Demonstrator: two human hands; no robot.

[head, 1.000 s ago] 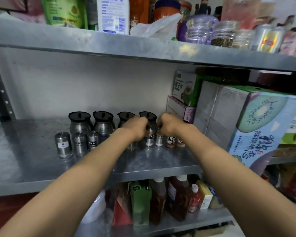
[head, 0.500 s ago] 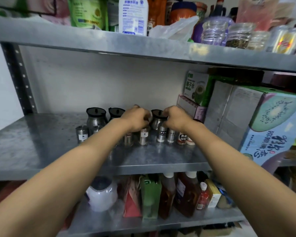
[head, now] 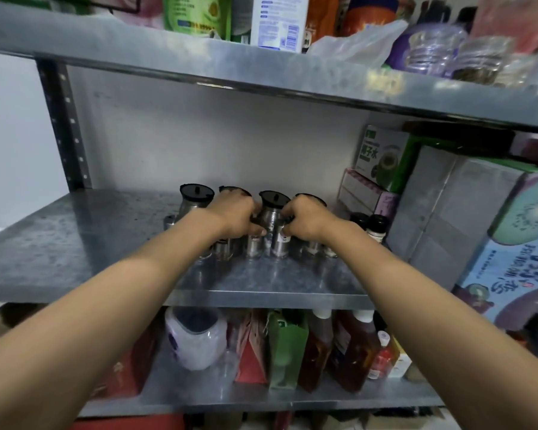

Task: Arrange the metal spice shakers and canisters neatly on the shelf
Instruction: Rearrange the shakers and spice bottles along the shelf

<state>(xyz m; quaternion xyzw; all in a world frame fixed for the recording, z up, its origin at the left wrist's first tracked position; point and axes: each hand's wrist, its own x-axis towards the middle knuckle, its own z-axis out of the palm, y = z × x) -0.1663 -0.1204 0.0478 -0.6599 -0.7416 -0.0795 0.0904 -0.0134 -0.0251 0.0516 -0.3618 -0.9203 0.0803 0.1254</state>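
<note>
On the middle steel shelf (head: 75, 243) stands a back row of metal canisters with black lids; one (head: 194, 201) shows at the left and another (head: 272, 209) between my hands. In front runs a row of small metal shakers. My left hand (head: 235, 214) is closed over the top of one shaker (head: 253, 246). My right hand (head: 305, 218) grips the top of the shaker beside it (head: 280, 245). Both shakers stand upright on the shelf, almost touching. Two dark-capped spice jars (head: 376, 228) stand to the right.
Cardboard boxes, one with a kiwi picture (head: 510, 243), fill the shelf's right side. The upper shelf (head: 261, 66) hangs low overhead with bottles and jars. Below are sauce bottles (head: 351, 349), a green bag (head: 286, 346) and a white jar (head: 193, 336). A perforated upright (head: 64, 125) stands at left.
The view has shifted left, so the rows sit further right in frame. Both hands have closed in toward each other, bringing the two gripped shakers side by side in the front row.
</note>
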